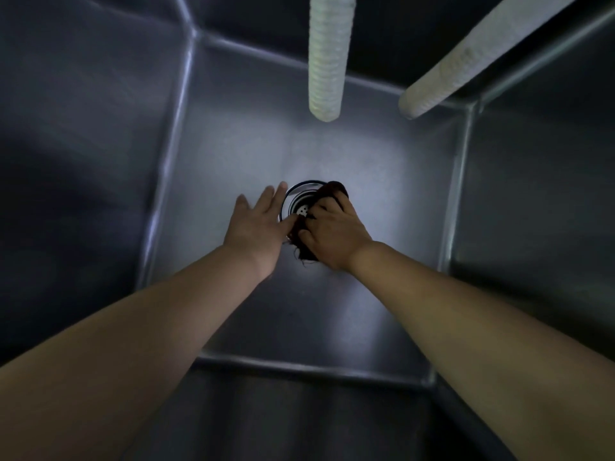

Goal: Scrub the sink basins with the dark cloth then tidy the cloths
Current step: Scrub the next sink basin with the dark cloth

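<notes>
Looking down through the head camera, you have both arms reaching deep into a steel sink basin (332,311), and the work sits right at the drain (299,202) in the middle of the floor. Your right hand (332,231) is clenched around the dark cloth (304,247), which is bunched under the palm and fingers; part of it bulges out beyond the knuckles at the drain's far right edge, and frayed threads trail from under the heel of the hand. The cloth lies partly over the drain rim, pressed against the basin floor. Your left hand (258,224) is released and flat, fingers spread, resting just beside the drain on its left, with the thumb reaching in toward the cloth; it holds nothing. Two pale ribbed hoses (327,58) hang down into the basin from above, well apart from your hands.

By the look of it, you are in the scrubbing step, working the ring of the drain. Only this one basin shows, and no other cloths are in sight, so the tidying appears to be still ahead. Next, you probably need to keep firm downward pressure, run the cloth around the rim, then sweep outward across the floor and up the walls and corners.
</notes>
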